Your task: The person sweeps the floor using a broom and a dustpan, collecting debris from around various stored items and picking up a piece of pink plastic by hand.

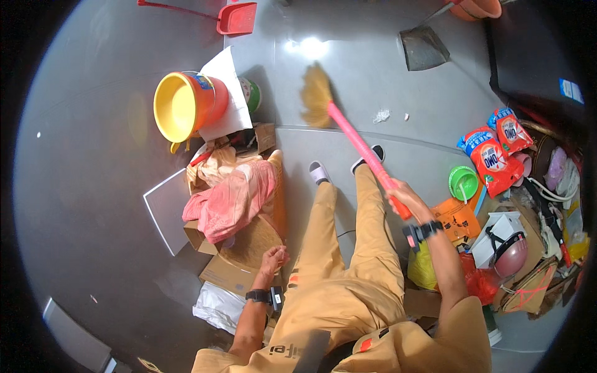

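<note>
A broom point(352, 128) with a pink handle and a red grip end slants across the floor ahead of me. My right hand point(405, 198) is wrapped around the handle near that red end. The straw bristles point(316, 95) look blurred and lie on the grey floor, up and left of my feet. Right of them sit a crumpled scrap of clear wrapping point(381, 116) and a small white bit of litter point(406, 116). My left hand point(275, 259) is loosely curled with nothing visible in it, beside a brown cardboard box point(233, 275).
Left stand an orange bucket point(217, 100) with a yellow inside and a pink cloth point(240, 198) on a pile. A metal dustpan point(424, 48) and a red dustpan point(237, 18) lie farther off. Rightward are detergent bags point(492, 156), a green pail point(463, 182) and a pink helmet point(512, 256).
</note>
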The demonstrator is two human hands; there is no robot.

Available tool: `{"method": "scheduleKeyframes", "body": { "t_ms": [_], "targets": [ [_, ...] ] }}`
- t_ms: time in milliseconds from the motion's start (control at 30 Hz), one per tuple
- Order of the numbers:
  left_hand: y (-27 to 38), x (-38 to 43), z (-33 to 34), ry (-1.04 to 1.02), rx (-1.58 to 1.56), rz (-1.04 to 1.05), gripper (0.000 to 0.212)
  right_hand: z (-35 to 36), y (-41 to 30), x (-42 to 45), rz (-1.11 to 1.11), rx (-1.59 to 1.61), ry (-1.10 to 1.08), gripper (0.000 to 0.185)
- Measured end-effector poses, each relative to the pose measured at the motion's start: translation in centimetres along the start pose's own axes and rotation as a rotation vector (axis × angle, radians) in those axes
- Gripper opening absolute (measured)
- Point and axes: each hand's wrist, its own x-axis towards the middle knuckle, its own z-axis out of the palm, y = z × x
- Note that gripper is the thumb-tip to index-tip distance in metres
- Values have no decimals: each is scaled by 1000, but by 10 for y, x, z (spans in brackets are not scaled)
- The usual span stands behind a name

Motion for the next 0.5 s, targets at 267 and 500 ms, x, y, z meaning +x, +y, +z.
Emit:
{"method": "scheduleKeyframes", "body": {
  "t_ms": [267,500],
  "targets": [
    [-21,25,-23,-58,-59,-29,21,50,-4,-107,1,-25,35,40],
    [-22,21,-42,8,-106,-31,20,118,-14,-74,137,-21,-187,35]
  ]
}}
